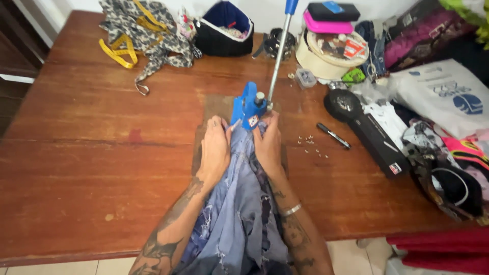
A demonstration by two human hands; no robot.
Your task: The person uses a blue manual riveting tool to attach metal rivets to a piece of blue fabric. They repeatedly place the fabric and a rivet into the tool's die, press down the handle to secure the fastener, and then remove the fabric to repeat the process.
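Brown wood makes up the tabletop (pixel 91 153), and near its middle stands a blue press (pixel 248 108) with a long handle. Both hands pinch blue jeans (pixel 239 214) at the press, the left hand (pixel 215 150) and right hand (pixel 268 145) side by side. Small studs (pixel 310 142) and a black pen (pixel 333 136) lie toward the right edge.

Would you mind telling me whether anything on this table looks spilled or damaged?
Small metal studs lie scattered loose on the table beside the black marker. The denim garment under both hands looks torn and frayed.
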